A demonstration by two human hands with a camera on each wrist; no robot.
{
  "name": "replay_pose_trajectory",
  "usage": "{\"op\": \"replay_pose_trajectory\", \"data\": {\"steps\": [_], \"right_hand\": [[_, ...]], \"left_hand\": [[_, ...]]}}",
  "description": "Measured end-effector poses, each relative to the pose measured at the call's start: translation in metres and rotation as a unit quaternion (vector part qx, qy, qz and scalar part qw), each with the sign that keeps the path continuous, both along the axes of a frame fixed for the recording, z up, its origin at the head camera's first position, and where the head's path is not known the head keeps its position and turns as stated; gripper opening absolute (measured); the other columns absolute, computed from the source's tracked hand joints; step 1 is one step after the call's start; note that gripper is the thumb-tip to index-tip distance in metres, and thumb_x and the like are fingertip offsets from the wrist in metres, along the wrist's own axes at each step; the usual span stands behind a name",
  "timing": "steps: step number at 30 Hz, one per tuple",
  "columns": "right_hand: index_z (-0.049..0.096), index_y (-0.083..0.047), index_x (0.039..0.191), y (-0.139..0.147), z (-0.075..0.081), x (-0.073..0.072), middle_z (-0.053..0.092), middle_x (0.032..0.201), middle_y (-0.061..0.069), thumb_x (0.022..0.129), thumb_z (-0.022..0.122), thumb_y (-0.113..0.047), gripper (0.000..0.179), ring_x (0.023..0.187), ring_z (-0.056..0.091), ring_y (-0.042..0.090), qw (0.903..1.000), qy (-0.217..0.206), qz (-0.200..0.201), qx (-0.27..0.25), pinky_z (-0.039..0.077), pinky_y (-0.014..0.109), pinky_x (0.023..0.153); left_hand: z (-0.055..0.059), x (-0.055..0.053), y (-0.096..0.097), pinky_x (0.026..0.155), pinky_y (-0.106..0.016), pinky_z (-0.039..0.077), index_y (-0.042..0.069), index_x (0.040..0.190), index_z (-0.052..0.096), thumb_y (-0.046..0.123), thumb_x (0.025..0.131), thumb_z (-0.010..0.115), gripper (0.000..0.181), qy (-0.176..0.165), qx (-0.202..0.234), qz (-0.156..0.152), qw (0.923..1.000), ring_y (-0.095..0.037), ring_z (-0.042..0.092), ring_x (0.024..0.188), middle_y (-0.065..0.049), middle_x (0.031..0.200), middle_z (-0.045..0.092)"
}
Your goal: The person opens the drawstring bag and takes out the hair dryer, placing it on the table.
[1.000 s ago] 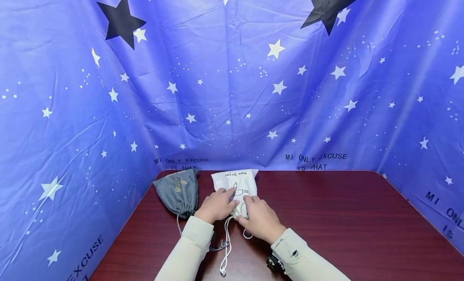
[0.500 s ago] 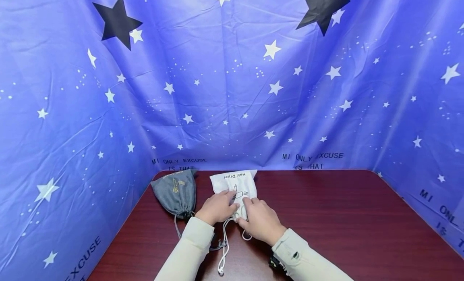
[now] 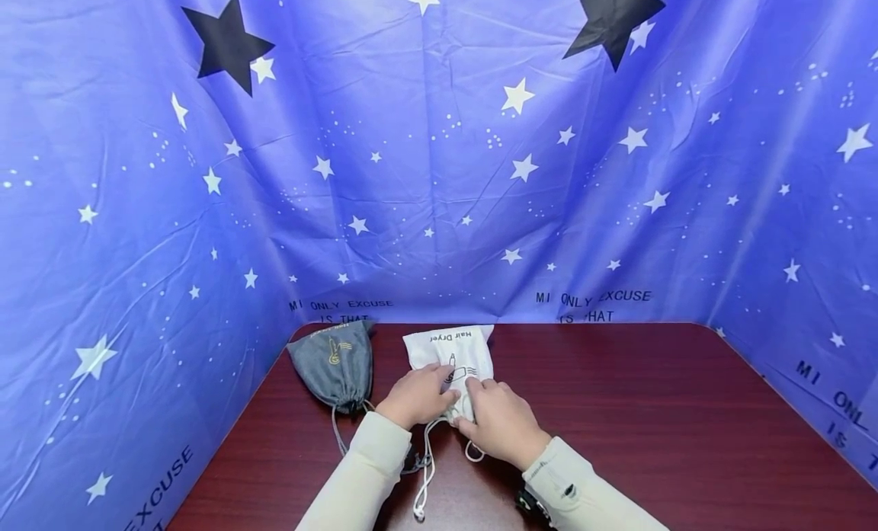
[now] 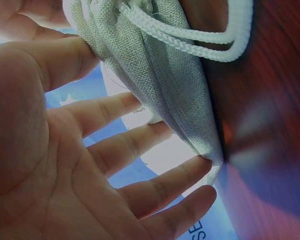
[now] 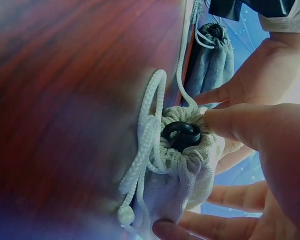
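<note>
A white drawstring bag, printed "Hair Dryer" upside down, lies on the table with its mouth toward me. My left hand touches its left side, fingers spread and fairly straight in the left wrist view against the pale cloth. On the right side, my right hand rests on the bag, thumb near the gathered mouth. A black object shows inside the mouth in the right wrist view. White cords trail toward me.
A grey drawstring bag with a yellow print lies left of the white one, its grey cord running behind my left wrist. The dark red table extends to the right. Blue star-patterned cloth hangs around the table.
The white bag and both hands have shifted slightly right and a little toward me. Both hands keep touching the bag. The grey bag has stayed in place.
</note>
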State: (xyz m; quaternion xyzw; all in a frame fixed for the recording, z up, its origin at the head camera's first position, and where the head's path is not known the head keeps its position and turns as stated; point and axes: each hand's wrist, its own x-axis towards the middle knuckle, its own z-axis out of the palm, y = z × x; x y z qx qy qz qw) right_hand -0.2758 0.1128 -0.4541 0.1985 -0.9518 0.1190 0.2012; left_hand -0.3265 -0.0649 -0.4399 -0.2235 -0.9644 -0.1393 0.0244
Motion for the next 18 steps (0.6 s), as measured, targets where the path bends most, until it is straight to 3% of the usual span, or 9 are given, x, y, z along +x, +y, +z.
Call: {"op": "replay_pose_trajectory", "data": {"steps": [10,18], "right_hand": [[0.063,-0.007,0.107,0.0037,-0.0035,0.0061,0.066,0.083,0.008,0.081,0.083,-0.045,0.05,0.071,0.065,0.029,0.9998,0.013,0.008,0.011,0.05,0.043,0.056],[0.063,-0.005,0.11,0.0091,-0.0004,0.01,0.067,0.084,0.009,0.081,0.082,-0.044,0.052,0.07,0.064,0.028,0.9991,0.031,0.007,0.029,0.051,0.043,0.054]], "left_hand": [[-0.0024,0.005,0.0033,0.111,-0.046,0.046,0.013,0.148,0.057,0.041,0.101,0.061,0.055,0.002,-0.003,-0.007,1.0,-0.03,0.059,0.135,-0.011,0.146,0.061],[0.0035,0.0096,0.0084,0.109,-0.045,0.048,0.013,0.148,0.056,0.041,0.101,0.062,0.055,0.006,-0.006,-0.013,0.9999,-0.027,0.061,0.132,-0.01,0.143,0.063]]}}
